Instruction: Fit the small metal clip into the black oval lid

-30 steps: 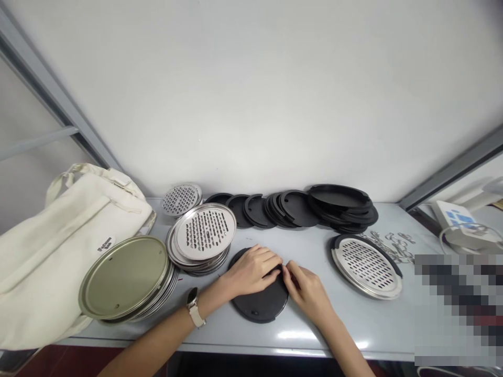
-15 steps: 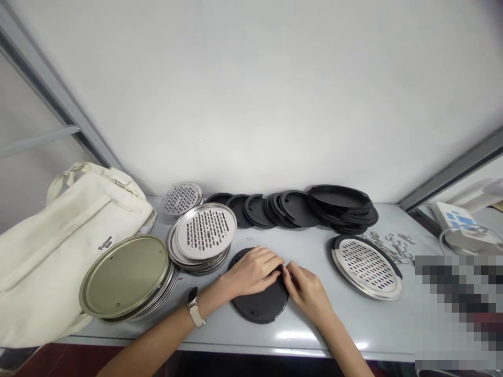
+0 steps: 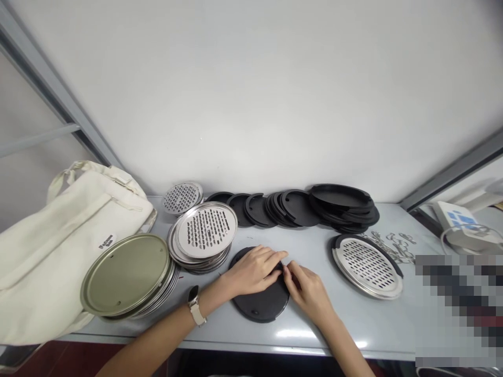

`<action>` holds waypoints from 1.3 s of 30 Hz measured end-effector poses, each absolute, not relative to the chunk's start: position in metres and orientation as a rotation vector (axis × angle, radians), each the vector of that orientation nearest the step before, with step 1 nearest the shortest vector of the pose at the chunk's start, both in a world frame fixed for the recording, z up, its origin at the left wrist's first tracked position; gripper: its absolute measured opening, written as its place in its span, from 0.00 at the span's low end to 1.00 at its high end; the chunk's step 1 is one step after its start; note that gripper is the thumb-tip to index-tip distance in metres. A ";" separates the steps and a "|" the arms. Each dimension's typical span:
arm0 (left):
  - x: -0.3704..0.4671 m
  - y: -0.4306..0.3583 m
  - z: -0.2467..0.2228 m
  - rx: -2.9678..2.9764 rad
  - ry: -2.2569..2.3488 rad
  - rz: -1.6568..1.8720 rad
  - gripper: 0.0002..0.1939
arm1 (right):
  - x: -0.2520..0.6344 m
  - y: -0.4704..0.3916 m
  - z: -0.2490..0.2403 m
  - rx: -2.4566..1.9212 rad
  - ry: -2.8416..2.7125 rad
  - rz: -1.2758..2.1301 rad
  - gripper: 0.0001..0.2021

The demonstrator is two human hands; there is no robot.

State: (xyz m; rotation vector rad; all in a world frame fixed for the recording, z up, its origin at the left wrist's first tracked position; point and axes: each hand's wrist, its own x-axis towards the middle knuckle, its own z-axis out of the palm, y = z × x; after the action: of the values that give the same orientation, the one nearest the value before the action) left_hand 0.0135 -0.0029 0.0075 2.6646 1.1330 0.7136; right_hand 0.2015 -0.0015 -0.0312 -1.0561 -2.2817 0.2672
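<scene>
A round black plate [image 3: 262, 303] with a shallow rim and a small knob or hole near its front lies flat on the table. Across its top rests my left hand [image 3: 255, 269], gripping its far right side; the index finger is stretched out and the other fingers are bent. My right hand [image 3: 308, 290] is at the plate's right rim, with thumb and forefinger pinched close to the left fingertips. Whatever sits in that pinch is hidden or too small to make out. A watch [image 3: 194, 303] is on my left wrist.
Left stand stacks of olive metal discs [image 3: 128, 275] and silver grater discs [image 3: 206, 230], beside a cream bag [image 3: 78, 235]. Black plates [image 3: 301, 207] line the wall. Right are a grater disc in a black holder [image 3: 369, 267], loose metal clips [image 3: 396, 246] and a white box [image 3: 458, 217].
My left index finger has straightened and lifted a little off the rim. Both hands otherwise stay at the same place on the black plate.
</scene>
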 end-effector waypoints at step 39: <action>0.013 -0.002 0.006 2.684 1.153 0.723 0.12 | 0.202 0.002 -0.031 -1.194 -2.344 0.363 0.09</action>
State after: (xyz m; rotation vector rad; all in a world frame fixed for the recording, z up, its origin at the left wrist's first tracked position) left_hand 0.0129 -0.0016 0.0059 2.6836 1.1529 0.7234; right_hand 0.2017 0.0016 -0.0308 -1.1938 -2.3437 0.3629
